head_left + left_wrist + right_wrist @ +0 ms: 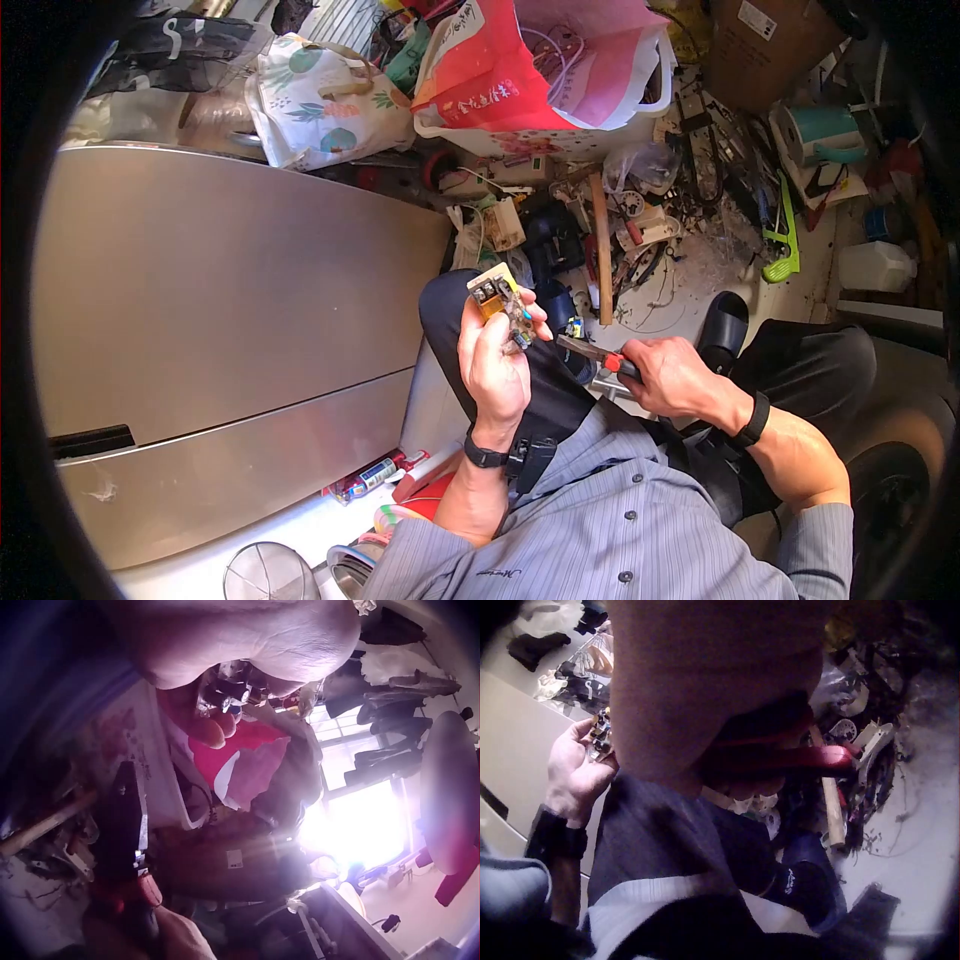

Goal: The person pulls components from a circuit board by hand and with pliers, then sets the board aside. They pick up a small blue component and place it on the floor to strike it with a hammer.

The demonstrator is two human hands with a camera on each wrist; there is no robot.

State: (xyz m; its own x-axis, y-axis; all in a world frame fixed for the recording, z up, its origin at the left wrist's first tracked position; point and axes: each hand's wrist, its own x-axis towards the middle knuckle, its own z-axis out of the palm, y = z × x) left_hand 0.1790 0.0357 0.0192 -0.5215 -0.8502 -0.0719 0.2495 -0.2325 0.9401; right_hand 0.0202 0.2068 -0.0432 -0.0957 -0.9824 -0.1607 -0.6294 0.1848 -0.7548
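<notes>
Close to the lap in the head view, my left hand (493, 378) grips a small circuit board (506, 312) between thumb and fingers. Dark blocks and other small components stand up from the board. My right hand (672, 378) is wrapped around the handles of a pair of pliers (608, 361), red and black at the grip. Their metal nose points left toward the board, a short gap away from it. In the left wrist view the palm partly hides the board (225, 694). The right wrist view shows a red handle (810, 759) emerging from the curled fingers.
A wooden stick (600, 250) lies among scattered parts and wires on the floor ahead. Behind stands a white bin (520, 145) lined with a red bag (475, 85). A large metal panel (240, 290) fills the left side. Right of the scraps is a lime-green item (785, 245).
</notes>
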